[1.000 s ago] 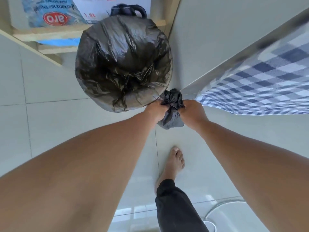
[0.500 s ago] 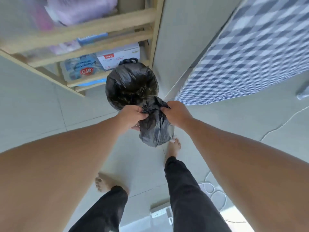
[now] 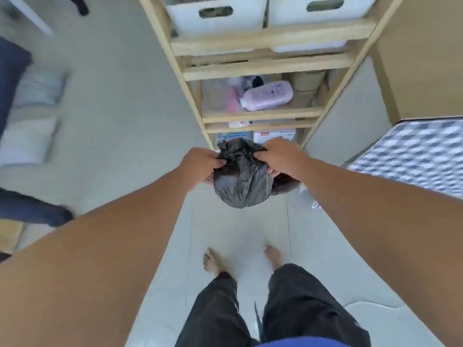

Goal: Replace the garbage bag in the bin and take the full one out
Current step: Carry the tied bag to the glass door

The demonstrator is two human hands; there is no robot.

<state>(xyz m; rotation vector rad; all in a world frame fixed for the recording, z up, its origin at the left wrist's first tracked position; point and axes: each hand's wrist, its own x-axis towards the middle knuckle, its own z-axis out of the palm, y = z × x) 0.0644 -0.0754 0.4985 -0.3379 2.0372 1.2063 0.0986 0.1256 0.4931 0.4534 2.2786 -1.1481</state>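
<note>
Head view: left hand and right hand grip bunched black garbage bag, lifted above floor.

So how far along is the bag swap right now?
In hand: left hand and right hand both grip the bunched top of the full black bag, held above the floor before the wooden shelf. Still left: carrying it out. The bin isn't in view, so relining can't be confirmed.
</note>
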